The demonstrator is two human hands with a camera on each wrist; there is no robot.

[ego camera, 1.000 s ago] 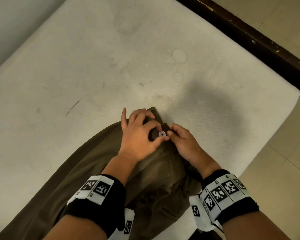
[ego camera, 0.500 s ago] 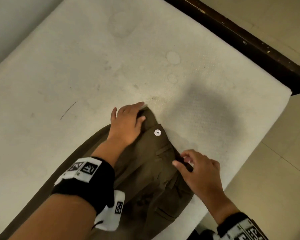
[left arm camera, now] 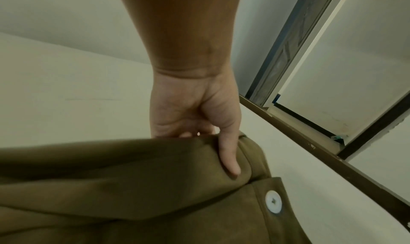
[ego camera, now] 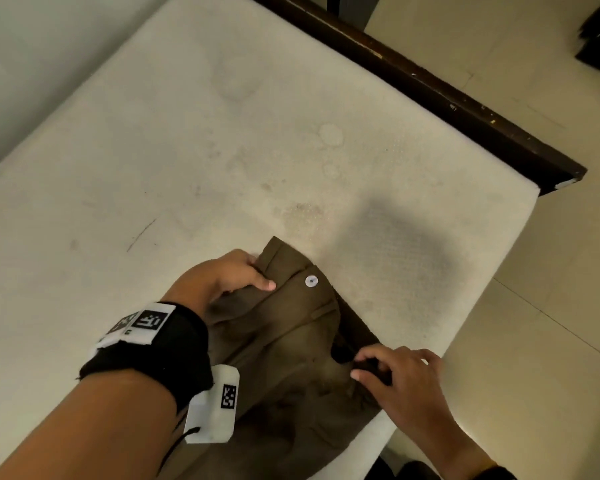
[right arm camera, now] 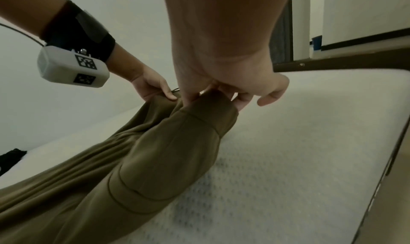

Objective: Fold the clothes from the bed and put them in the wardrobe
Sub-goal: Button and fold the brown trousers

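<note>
olive-brown trousers (ego camera: 284, 348) lie on the bare white mattress (ego camera: 222, 150), waistband end up toward 12 o'clock, legs trailing off toward 7 o'clock past the frame edge. left hand (ego camera: 222, 277) is on the waistband's left corner, at about 10 o'clock from the white button (ego camera: 311, 280); the left wrist view shows the thumb (left arm camera: 229, 158) laid over the top of a raised fold and the other fingers tucked behind it, so that hand grips the cloth. right hand (ego camera: 400, 382) sits at the waistband's other end, around 4 o'clock from the button, close to the mattress edge. from the right wrist camera, its fingertips (right arm camera: 190, 97) pinch the bunched waistband and lift it just off the mattress, little finger curled free to the side. a patch pocket (right arm camera: 153, 176) shows on the cloth below that pinch. the dark wooden bed frame (ego camera: 430, 88) runs along the mattress from 12 to 3 o'clock, pale tiled floor (ego camera: 551, 323) beyond it. black wrist strap with printed markers (ego camera: 146, 344) on the left forearm.
</note>
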